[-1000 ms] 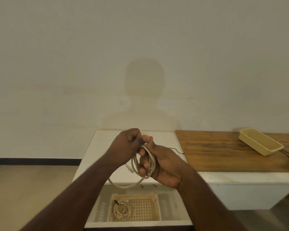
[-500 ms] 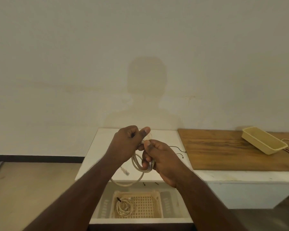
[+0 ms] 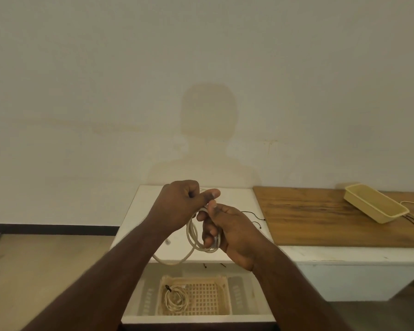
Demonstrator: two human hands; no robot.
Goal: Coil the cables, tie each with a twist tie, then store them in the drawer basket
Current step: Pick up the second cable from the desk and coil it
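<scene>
1. While its loops hang below both fists, the cream cable (image 3: 193, 237) is gripped by the curled right hand (image 3: 227, 231).
2. Its upper strand is pinched by the left hand (image 3: 182, 204), just beside the right.
3. Below both hands, a tied coil (image 3: 176, 299) lies in the drawer basket (image 3: 219, 306).

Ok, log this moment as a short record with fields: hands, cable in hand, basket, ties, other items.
left hand: grips the cable near its top
right hand: fingers curled through the cable loops
cable: pale, partly coiled, one loop hanging loose
drawer basket: in the open drawer, holds one coiled cable
coiled cable: tied with a dark tie
loose twist ties: on the white top
tray: on the wooden board
</scene>
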